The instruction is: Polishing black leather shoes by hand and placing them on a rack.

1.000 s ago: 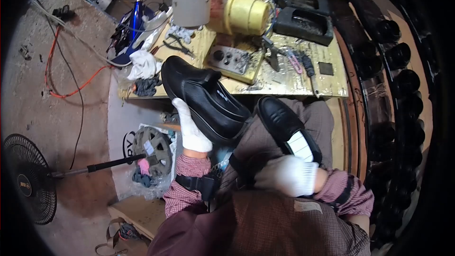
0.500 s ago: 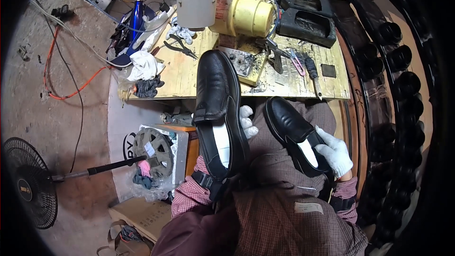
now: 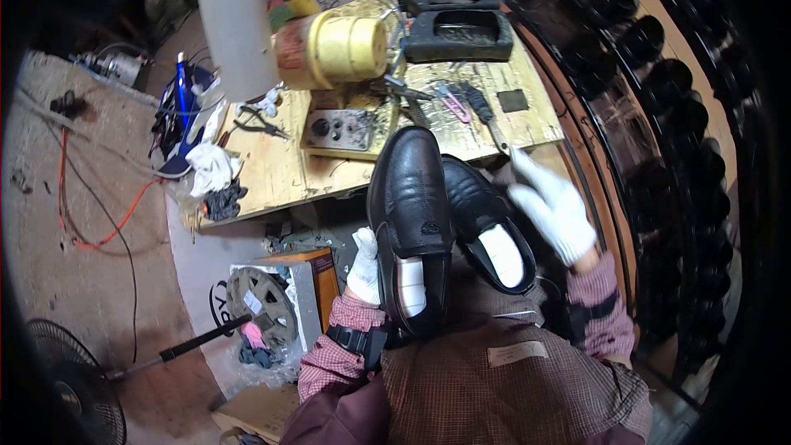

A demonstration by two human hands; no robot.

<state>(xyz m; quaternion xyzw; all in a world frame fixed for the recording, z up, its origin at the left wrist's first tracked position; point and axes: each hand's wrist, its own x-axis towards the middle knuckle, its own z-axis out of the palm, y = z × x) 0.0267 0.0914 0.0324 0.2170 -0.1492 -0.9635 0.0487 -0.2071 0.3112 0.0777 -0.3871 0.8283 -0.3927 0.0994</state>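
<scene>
Two black slip-on shoes with white insole linings are side by side over my lap, toes pointing to the bench. The left shoe (image 3: 409, 206) is nearer to me and overlaps the inner edge of the right shoe (image 3: 476, 198). My left hand (image 3: 364, 270), in a white glove, grips the left shoe from its outer side; its fingers are largely hidden by the shoe. In the same kind of glove, my right hand (image 3: 556, 210) is open beside the right shoe, fingers stretched toward the bench edge and holding nothing.
A wooden bench (image 3: 276, 185) ahead bears a yellow motor-like machine (image 3: 338, 48), a control box (image 3: 339, 129), pliers (image 3: 262, 122), a pink cutter (image 3: 455, 105) and black trays (image 3: 458, 36). Racks of black shoes (image 3: 667, 82) line the right. A fan (image 3: 78, 387) stands lower left.
My right hand has let go of the right shoe and moved outward. The left shoe has shifted right against the other one; my left hand now shows on its outer side. The view has turned.
</scene>
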